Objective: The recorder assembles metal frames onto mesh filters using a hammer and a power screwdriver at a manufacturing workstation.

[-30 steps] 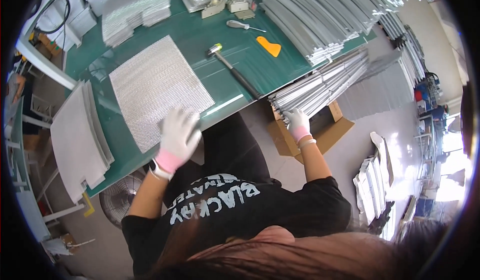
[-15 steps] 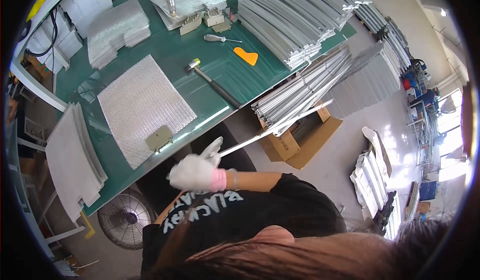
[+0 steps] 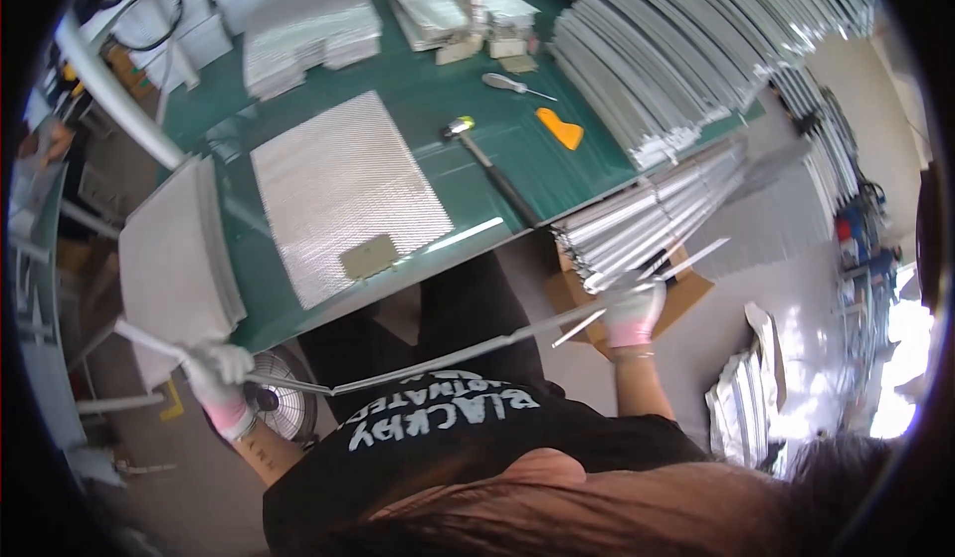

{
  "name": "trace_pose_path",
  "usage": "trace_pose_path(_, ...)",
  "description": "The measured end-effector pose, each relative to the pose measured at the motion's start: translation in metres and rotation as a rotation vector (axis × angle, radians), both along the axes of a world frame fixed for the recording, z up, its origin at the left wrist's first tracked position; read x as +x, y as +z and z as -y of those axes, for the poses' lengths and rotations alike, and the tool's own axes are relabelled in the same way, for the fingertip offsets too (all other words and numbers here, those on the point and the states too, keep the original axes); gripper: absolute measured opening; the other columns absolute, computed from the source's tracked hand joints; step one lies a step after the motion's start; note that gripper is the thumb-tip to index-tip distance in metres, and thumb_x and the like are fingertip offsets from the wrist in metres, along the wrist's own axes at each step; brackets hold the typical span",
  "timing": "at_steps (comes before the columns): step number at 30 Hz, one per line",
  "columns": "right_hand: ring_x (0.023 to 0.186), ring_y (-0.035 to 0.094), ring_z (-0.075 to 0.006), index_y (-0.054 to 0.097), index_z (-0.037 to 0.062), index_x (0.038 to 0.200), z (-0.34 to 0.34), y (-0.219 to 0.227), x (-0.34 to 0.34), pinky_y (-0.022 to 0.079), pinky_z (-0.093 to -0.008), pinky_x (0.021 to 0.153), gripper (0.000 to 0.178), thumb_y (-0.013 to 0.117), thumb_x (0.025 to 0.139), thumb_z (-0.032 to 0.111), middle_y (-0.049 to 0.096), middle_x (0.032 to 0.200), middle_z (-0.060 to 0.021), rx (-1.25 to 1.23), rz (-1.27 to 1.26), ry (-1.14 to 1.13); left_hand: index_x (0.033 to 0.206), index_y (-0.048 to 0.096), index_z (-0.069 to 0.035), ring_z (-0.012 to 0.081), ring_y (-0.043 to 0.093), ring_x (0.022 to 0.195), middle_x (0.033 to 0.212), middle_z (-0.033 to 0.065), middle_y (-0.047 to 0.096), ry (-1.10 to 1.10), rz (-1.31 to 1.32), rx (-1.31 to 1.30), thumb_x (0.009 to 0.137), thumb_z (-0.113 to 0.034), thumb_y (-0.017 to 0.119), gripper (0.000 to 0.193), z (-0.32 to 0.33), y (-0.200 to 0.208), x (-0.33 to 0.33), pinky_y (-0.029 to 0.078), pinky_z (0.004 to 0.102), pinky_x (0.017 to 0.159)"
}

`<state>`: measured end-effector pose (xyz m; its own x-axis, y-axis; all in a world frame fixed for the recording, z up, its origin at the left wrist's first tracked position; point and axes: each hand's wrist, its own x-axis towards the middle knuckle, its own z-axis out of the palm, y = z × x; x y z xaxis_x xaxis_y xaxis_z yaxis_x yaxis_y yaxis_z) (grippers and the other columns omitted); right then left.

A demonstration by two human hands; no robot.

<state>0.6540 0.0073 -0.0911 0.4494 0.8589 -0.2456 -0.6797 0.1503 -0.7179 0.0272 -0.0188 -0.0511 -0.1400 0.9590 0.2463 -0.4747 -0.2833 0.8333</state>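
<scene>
A long, thin, light-grey metal strip (image 3: 428, 365), bent in places, stretches across the front of my body. My left hand (image 3: 221, 370), in a white glove with a pink cuff, is closed around it near its left end. Gloved the same way, my right hand (image 3: 634, 310) grips it farther along, beside the strip bundle; its fingers are partly hidden. A thin white end sticks out below the right hand, and I cannot tell whether it belongs to the same strip. On the green table (image 3: 418, 144) lies a silvery mesh panel (image 3: 343, 179) with a small greenish-grey plate (image 3: 368, 259) on its near edge.
A hammer (image 3: 507, 189), a screwdriver (image 3: 504, 83) and an orange scraper (image 3: 559, 129) lie on the table. Stacked mesh panels (image 3: 308, 25) and long grey profiles (image 3: 676, 50) stand behind. A strip bundle (image 3: 647, 219) rests over a cardboard box (image 3: 686, 298). A fan (image 3: 279, 398) stands lower left.
My hands have moved far apart, the left one outward to the left and the right one toward the strip bundle. The strip now spans between them. The view has shifted.
</scene>
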Motion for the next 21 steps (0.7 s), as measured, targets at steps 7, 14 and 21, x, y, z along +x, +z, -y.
trace_pose_path(7,0.072,0.043,-0.0132,0.052,0.0113,0.091,-0.058,0.152,-0.007,0.040,-0.0295,0.070,0.023,0.049,0.099,0.033,0.044,0.079,0.0016,0.505,-0.112,0.070,0.099,0.063,0.007,0.0133,0.048,0.041,0.048,0.0011,0.045,-0.345,-0.501,-0.325,0.105,-0.051,0.030,0.066,-0.021,0.017,0.090,0.045,0.0270,0.046)
trace_pose_path(14,0.073,0.044,-0.0168,0.051,0.0115,0.090,-0.176,0.179,-0.137,0.038,-0.0318,0.068,0.019,0.051,0.101,0.028,0.047,0.080,-0.0014,0.571,0.024,0.507,0.099,0.063,0.008,0.0104,0.043,0.041,0.048,-0.0008,0.043,0.132,-0.446,-0.367,0.108,-0.039,0.028,0.059,-0.014,0.017,0.107,0.046,0.0266,0.049)
trace_pose_path(21,0.080,0.051,-0.0193,0.055,0.0108,0.090,-0.228,0.152,-0.156,0.043,-0.0334,0.073,0.020,0.054,0.100,0.028,0.055,0.085,-0.0048,0.532,-0.113,0.685,0.104,0.062,0.007,0.0094,0.040,0.042,0.051,-0.0019,0.041,0.136,-0.431,-0.274,0.108,-0.040,0.030,0.057,-0.004,0.021,0.104,0.043,0.0244,0.047)
